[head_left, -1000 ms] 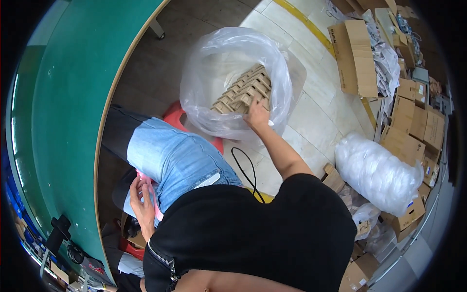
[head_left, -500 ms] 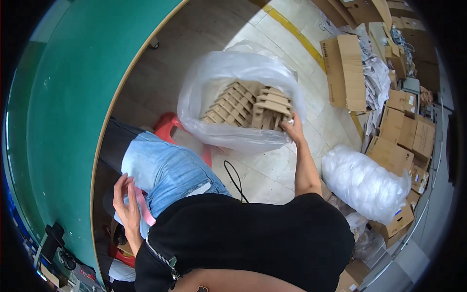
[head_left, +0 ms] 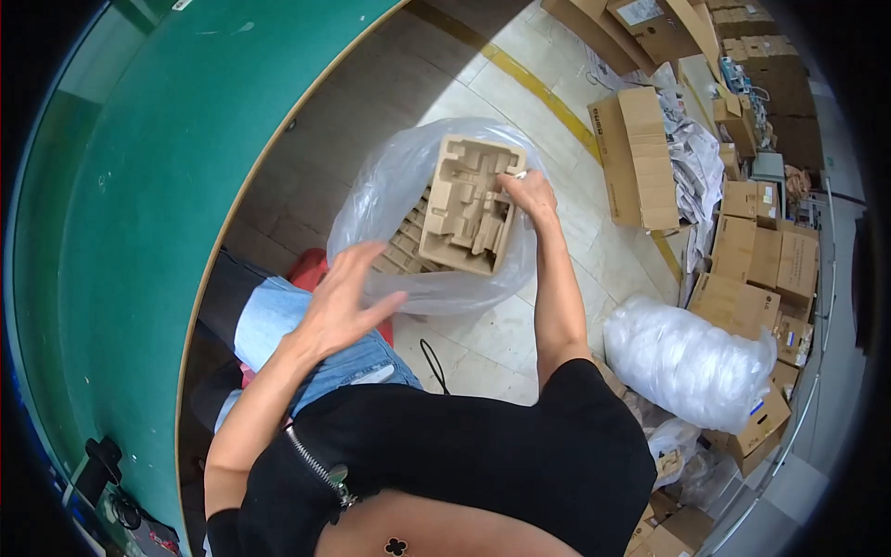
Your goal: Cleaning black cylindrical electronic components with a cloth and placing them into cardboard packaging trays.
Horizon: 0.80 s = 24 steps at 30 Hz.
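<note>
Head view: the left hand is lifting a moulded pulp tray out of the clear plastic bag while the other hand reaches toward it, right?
Not quite. The head view shows the right hand holding the moulded pulp tray above the clear plastic bag; the left hand is the open one reaching toward it.

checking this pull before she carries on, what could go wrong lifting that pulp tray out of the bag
The right hand pinches only one corner of the moulded pulp tray, so it may tilt or slip. The clear plastic bag sits close around the tray and could snag it. The left hand is open and not steadying anything.

Tray stack (head_left: 406, 243) veiled by bag (head_left: 371, 209)
</note>
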{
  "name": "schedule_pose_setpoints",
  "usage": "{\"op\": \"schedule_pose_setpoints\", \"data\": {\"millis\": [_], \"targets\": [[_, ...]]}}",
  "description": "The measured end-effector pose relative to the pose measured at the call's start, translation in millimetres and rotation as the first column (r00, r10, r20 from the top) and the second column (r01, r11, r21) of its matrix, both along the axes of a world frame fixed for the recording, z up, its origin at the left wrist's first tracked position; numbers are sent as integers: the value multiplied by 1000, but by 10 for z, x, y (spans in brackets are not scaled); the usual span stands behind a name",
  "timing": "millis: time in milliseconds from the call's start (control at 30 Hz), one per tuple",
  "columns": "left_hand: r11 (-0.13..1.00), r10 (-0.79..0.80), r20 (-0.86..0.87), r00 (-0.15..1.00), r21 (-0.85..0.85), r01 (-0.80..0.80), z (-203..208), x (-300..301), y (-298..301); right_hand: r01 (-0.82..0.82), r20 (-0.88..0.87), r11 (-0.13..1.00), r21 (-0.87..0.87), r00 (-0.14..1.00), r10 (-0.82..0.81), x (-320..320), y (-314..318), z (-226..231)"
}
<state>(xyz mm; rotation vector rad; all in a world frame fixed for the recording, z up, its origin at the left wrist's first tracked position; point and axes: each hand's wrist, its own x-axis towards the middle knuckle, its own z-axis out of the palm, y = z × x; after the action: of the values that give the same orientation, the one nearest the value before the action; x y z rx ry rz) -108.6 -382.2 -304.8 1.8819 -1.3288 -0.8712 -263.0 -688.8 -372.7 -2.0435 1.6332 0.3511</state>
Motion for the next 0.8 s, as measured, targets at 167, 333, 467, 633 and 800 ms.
{"op": "schedule_pose_setpoints", "data": {"millis": [167, 333, 467, 633, 800], "targets": [[990, 19, -250, 968, 137, 15, -169, -402, -583, -96, 115, 994, -52, 988, 101, 329, 605, 569], [938, 337, -197, 920, 149, -312, -377, -645, -654, -185, 386, 982, -45, 903, 188, 514, 1120, 802], [880, 388, -92, 917, 333, -339, -18, -194, -572, -225, 777, 956, 188, 630, -4, 385, 997, 530], [900, 406, 16, 914, 169, -402, 350, 76, -529, -130, 540, 979, -156, 819, 195, -215, 743, -770], [974, 224, 54, 973, 10, -225, 587, -28, -383, 192, 406, 981, 0, 897, -176, -502, 502, -1385]]}}
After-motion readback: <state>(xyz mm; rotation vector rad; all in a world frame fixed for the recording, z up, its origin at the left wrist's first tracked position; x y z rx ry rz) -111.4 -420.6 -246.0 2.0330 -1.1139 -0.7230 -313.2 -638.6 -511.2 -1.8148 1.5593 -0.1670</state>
